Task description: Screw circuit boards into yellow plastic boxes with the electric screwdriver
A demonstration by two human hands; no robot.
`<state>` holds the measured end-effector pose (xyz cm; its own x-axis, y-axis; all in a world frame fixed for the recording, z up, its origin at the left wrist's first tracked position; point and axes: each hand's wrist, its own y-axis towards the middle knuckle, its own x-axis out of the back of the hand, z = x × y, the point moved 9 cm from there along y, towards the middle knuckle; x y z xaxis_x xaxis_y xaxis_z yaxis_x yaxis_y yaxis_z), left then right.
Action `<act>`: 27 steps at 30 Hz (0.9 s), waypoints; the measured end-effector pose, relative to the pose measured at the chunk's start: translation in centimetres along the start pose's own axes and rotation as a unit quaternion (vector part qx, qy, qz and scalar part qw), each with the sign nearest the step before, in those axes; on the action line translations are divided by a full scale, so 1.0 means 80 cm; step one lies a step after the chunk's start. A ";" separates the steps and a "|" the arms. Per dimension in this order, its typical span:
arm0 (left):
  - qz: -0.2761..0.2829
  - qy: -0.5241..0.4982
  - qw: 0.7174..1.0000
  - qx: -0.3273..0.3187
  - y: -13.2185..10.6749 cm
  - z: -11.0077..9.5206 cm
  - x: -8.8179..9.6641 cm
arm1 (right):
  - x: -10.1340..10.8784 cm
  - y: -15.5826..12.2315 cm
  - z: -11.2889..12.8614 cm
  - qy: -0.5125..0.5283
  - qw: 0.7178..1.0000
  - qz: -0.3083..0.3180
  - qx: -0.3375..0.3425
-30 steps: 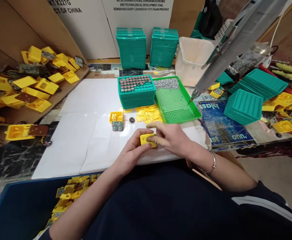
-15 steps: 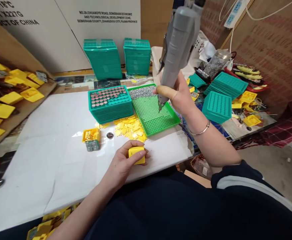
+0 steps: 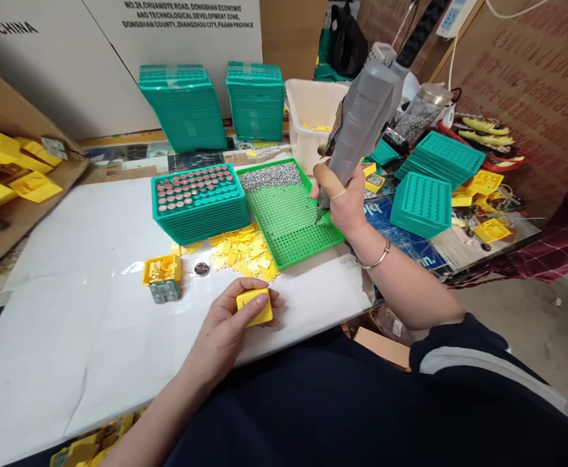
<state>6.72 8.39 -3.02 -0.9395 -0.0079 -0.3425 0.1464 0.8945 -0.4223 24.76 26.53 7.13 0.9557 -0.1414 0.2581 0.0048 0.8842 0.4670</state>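
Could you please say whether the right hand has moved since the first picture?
Yes: from in front of the green tray, the right hand moved up to its right edge.

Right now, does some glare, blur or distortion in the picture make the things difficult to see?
Head view: small glare spots on the white sheet; head view: the grey power driver in the right hand looks fairly sharp, but marks on the yellow case in the left hand are too small to read; head view: things near the edges seem somewhat stretched.
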 end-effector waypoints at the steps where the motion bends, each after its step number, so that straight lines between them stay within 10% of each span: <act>1: 0.001 -0.003 1.000 0.000 0.000 0.000 0.000 | 0.000 0.000 -0.002 -0.011 1.000 0.004 -0.004; 11: 0.019 -0.043 0.999 -0.010 0.002 0.001 0.001 | 0.003 -0.001 -0.003 -0.046 0.999 -0.006 -0.002; 17: 0.032 -0.099 0.994 -0.022 0.006 0.002 0.000 | -0.006 -0.011 0.050 -0.034 0.998 0.007 0.044; 27: 0.044 -0.120 0.991 -0.045 0.007 0.001 0.001 | -0.092 -0.111 0.140 0.201 0.966 0.158 0.040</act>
<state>6.77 8.81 -3.34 -0.8223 -0.0239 -0.5685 0.1866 0.9326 -0.3090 14.40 14.75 10.58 0.9428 0.3285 0.0570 -0.3135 0.8154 0.4866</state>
